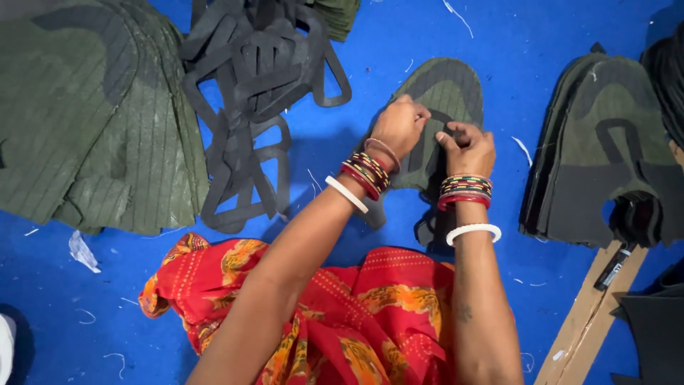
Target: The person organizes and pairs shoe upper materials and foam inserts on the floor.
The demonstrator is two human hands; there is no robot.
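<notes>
Red cloth (370, 314) on my lap, nearest. Both hands pinch a green upper piece (449, 93) lying on the blue floor (142, 299): left hand (399, 128), right hand (467, 148). Looks light, floppy; grip the edges. Black cutouts (256, 78) beyond.

A single head-worn camera looks steeply down from close above the person's lap onto the blue floor (427, 43), forearms reaching away from the lens toward the top.
</notes>
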